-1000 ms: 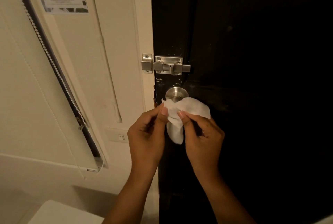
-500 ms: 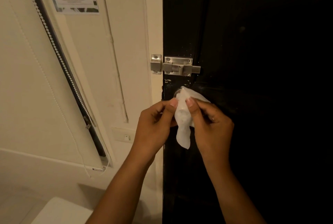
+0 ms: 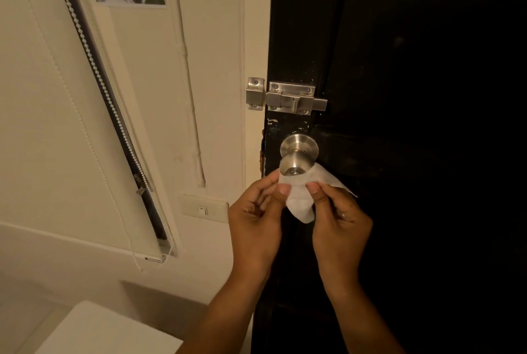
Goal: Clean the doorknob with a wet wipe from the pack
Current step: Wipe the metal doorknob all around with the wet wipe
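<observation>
Round brushed-steel doorknob (image 3: 296, 161) on black door (image 3: 399, 154) is uncovered again; half a second ago it was draped. White wet wipe (image 3: 302, 197) is pinched below it by left hand (image 3: 253, 219) and right hand (image 3: 339, 222); wiping judged unfinished.

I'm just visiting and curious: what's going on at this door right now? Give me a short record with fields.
Activity: a person wiping a door handle
Doorknob: round, silver metal, on the dark door; top and collar uncovered
Wet wipe: white, held under the knob's lower front, one end hanging down
Left hand: pinches the wipe's left part
Right hand: pinches the wipe's right part
Slide bolt: silver, above the knob, bridging door and frame
Light switch: on the wall, left of the hands
Wipe pack: not in view
</observation>
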